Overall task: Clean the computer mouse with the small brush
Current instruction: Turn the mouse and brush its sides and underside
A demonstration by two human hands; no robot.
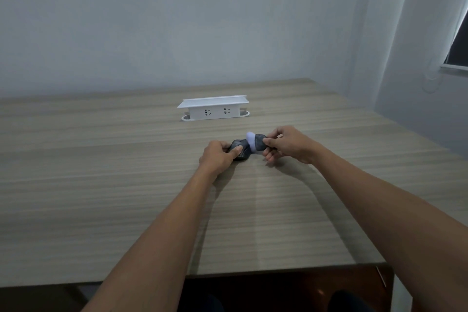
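A dark grey computer mouse (pixel 240 151) rests on the wooden table (pixel 126 185), a little past its middle. My left hand (pixel 219 157) grips the mouse from the left, thumb on top, and hides its left side. My right hand (pixel 288 145) pinches a small brush (pixel 255 143) with a dark grey body and a pale lilac head. The lilac head touches the right side of the mouse. Fingers cover the brush's rear end.
A white power socket box (pixel 214 108) with a raised lid stands on the table beyond the hands, near the wall. The table's near edge (pixel 278 273) runs just above my knees. A window (pixel 459 40) is at the far right.
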